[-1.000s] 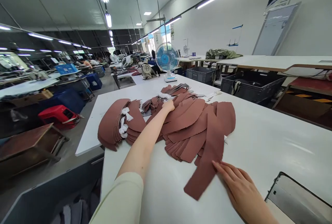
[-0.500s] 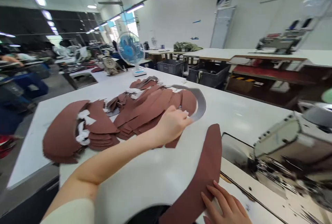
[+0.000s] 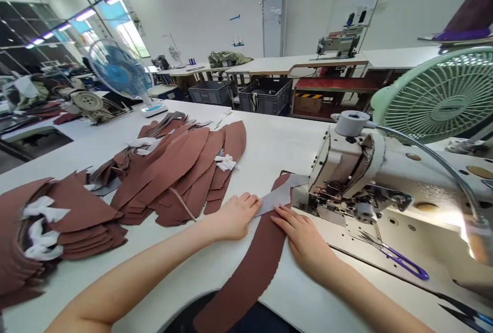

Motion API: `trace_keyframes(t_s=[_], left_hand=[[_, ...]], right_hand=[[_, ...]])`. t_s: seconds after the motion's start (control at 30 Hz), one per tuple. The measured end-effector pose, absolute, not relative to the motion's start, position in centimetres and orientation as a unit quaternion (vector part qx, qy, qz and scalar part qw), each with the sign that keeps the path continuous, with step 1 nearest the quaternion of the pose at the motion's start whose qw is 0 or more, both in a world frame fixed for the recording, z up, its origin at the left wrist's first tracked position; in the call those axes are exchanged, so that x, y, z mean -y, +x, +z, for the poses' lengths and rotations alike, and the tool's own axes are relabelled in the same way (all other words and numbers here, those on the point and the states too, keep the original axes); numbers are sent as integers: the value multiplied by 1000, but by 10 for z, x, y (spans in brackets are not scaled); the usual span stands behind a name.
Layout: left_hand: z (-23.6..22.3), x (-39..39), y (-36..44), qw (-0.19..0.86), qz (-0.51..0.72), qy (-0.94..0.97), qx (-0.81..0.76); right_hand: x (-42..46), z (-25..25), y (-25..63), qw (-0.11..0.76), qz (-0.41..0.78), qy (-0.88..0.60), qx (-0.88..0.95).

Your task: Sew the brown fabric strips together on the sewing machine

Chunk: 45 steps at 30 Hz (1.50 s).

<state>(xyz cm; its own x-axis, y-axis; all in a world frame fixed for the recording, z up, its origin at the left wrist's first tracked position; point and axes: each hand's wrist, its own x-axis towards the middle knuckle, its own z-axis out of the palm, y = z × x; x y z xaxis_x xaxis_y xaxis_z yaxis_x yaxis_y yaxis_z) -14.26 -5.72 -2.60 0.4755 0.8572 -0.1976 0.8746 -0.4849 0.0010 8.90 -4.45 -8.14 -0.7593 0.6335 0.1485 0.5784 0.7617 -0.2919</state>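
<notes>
A long curved brown fabric piece (image 3: 254, 261) lies across the table, its lower end hanging over the front edge. Across its upper part rests a grey fabric piece (image 3: 275, 198), whose right end reaches the sewing machine (image 3: 346, 184). My left hand (image 3: 239, 216) is closed on the left end of the grey piece, fingertips partly hidden. Flat on the brown piece, my right hand (image 3: 302, 235) has its fingers stretched out, their tips at the lower edge of the grey piece.
Brown cut pieces (image 3: 165, 168) tied with white strips lie in stacks at left. Purple-handled thread snips (image 3: 400, 258) rest on the machine bed. A green fan (image 3: 442, 102) stands behind the machine, and a blue fan (image 3: 123, 73) stands at the table's far left.
The view has turned right. My left hand has brought the grey piece from beside the stacks onto the brown piece. My right hand has slid up along the brown piece toward the machine.
</notes>
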Motion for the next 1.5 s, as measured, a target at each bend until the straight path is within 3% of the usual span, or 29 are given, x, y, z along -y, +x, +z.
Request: trace_keyframes(t_s=[0.13, 0.27, 0.53, 0.73, 1.0, 1.5], left_hand=[[-56, 39, -140, 87, 58, 862, -497], [-56, 36, -137, 140, 174, 805, -550], [-48, 40, -87, 55, 58, 853, -516], [-64, 25, -58, 92, 120, 894, -423], [-71, 27, -53, 132, 184, 885, -408], [-71, 31, -55, 123, 157, 904, -377]], right_hand=[[55, -79, 103, 100, 126, -342, 926], [63, -75, 112, 114, 122, -356, 919], [85, -89, 123, 172, 23, -296, 939], [100, -105, 122, 219, -31, -267, 938], [96, -100, 116, 293, -23, -302, 907], [104, -100, 117, 263, -42, -290, 919]])
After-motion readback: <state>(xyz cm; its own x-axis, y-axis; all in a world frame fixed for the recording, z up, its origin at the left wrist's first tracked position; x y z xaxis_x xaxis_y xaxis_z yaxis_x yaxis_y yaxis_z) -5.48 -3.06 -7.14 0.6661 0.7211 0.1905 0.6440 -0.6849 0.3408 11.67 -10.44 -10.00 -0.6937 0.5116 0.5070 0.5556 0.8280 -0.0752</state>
